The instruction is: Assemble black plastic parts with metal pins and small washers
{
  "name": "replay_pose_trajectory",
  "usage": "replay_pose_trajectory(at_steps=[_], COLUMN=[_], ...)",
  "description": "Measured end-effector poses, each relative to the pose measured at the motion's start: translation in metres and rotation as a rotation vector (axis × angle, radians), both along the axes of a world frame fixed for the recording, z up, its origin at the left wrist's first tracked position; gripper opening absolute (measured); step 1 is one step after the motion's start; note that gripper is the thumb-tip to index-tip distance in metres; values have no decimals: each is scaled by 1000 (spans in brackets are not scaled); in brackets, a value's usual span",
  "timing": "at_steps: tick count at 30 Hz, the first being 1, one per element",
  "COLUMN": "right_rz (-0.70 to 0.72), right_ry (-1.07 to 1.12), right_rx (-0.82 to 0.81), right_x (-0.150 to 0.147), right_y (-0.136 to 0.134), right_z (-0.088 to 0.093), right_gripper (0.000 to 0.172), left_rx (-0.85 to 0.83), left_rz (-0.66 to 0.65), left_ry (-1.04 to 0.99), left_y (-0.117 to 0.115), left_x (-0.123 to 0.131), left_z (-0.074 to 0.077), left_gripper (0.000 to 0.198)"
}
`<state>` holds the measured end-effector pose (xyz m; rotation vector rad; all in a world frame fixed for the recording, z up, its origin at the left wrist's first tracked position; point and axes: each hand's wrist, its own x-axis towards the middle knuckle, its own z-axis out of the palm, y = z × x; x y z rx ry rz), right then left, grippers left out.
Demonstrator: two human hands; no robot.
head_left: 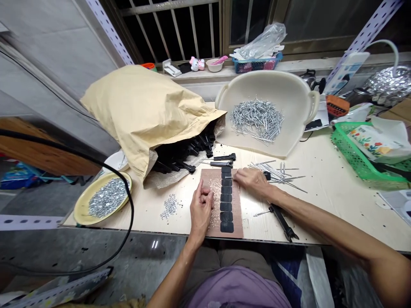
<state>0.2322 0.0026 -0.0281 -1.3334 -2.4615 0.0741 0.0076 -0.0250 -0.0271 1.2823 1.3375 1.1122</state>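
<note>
A brown board (237,209) lies at the table's near edge with a column of several black plastic pieces (226,199) on it. Small silver washers (214,188) are scattered on the board's left part. My left hand (201,207) rests there with fingers curled in a pinch; what it holds is too small to name. My right hand (252,179) lies at the board's upper right, fingers closed on a thin metal pin (228,177) that points at the top black pieces. Loose long pins (281,173) lie just right of that hand.
A tan sack (141,107) spills black parts (184,156) at the back left. A cream tray (289,94) holds a heap of pins. A yellow plate (81,209) of washers sits far left, a green basket (359,158) at right. One assembled black part (282,220) lies near my right forearm.
</note>
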Motion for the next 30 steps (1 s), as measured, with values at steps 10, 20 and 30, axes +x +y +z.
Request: replay_pose_trajectory(at_steps=[10, 20, 30], right_rz=[54, 137, 291], right_ry=[224, 190, 8], right_rx=[-160, -136, -20], right_x=[-5, 2, 1], right_y=[-4, 2, -6], right_z=[9, 1, 2], right_gripper=[33, 32, 31], left_rx=[-13, 9, 30], left_rz=[54, 46, 49], left_ry=[-27, 37, 45], left_y=[-1, 0, 0], left_x=[0, 0, 2], left_z=[0, -1, -1], left_gripper=[57, 52, 51])
